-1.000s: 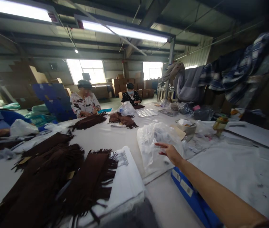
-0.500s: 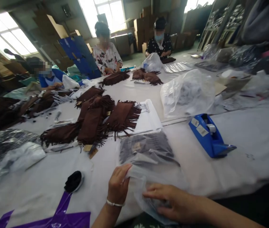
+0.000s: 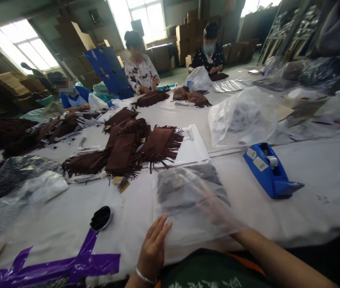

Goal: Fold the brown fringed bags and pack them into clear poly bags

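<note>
A folded dark grey item (image 3: 172, 186) lies inside a clear plastic bag (image 3: 188, 230) at the table's near edge. My right hand (image 3: 214, 206) is inside the bag up to the wrist, seen blurred through the film, fingers stretched over the dark item. My left hand (image 3: 154, 242), with a bracelet at the wrist, rests flat at the bag's lower left edge, fingers extended. Just beyond the bag, a brown fringed scarf (image 3: 160, 142) lies on a white sheet (image 3: 195, 146). More brown scarves (image 3: 121, 154) with tags lie to its left.
A blue tape dispenser (image 3: 270, 172) stands at right, below a large clear bag (image 3: 244, 116). At left are crumpled plastic (image 3: 34, 192), a round black-filled container (image 3: 101, 218) and purple tape (image 3: 97, 264). Three people work across the table (image 3: 316, 172).
My right hand has gone from the bag's near opening to inside it, over the dark item. My left hand has let go of the bag's edge and opened. The view has shifted slightly left.
</note>
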The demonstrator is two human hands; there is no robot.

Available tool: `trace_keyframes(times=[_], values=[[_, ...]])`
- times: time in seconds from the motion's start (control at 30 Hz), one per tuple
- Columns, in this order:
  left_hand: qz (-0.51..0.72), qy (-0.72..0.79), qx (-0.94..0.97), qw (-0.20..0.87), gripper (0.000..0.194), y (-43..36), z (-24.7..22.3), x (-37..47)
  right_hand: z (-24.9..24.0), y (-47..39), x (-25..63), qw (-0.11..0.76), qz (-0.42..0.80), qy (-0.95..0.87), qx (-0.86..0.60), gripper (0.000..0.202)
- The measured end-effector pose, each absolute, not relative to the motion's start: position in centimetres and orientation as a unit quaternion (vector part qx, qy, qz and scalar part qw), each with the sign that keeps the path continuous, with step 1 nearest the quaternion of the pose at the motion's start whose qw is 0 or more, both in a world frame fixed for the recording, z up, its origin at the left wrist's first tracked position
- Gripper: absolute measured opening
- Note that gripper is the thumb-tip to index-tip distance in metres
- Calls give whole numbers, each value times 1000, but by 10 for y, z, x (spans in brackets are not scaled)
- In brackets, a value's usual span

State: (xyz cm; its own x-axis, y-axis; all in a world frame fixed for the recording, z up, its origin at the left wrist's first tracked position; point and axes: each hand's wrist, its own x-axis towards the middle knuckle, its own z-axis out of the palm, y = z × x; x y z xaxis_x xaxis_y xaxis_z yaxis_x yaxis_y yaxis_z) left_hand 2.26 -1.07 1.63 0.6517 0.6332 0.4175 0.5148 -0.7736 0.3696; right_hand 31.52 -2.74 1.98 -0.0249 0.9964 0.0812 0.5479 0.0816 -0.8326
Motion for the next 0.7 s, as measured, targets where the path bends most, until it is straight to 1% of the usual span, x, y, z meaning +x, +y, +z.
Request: trace_keyframes(times=[0.07,0.17,0.23,0.3,0.37,0.43,0.5,0.57,0.67,0.7], values=[[216,309,921,100,66,-21,2,5,7,-56,330,314,335,-665,-589,48],[125,269,950,102,70,-26,-7,-9,-1,-106,353,207,371,-693,-582,52],[74,235,962,114,73,-23,-8,-9,10,-129,364,162,393,-711,-560,46],[39,213,968,129,76,-17,-6,-4,33,-135,368,143,441,-726,-509,37],[12,200,969,147,78,-10,-5,0,60,-126,368,146,474,-722,-482,34],[-3,185,969,164,80,-5,-2,2,79,-109,368,164,464,-716,-494,32],[-11,184,968,172,80,-4,1,1,83,-91,374,185,430,-722,-509,32],[-21,195,965,172,78,-6,5,-5,72,-78,387,179,422,-737,-497,42],[-33,217,960,172,72,-11,9,-17,48,-73,412,146,432,-753,-475,71],[-30,224,959,173,71,-12,9,-21,42,-74,420,132,435,-756,-471,76]])
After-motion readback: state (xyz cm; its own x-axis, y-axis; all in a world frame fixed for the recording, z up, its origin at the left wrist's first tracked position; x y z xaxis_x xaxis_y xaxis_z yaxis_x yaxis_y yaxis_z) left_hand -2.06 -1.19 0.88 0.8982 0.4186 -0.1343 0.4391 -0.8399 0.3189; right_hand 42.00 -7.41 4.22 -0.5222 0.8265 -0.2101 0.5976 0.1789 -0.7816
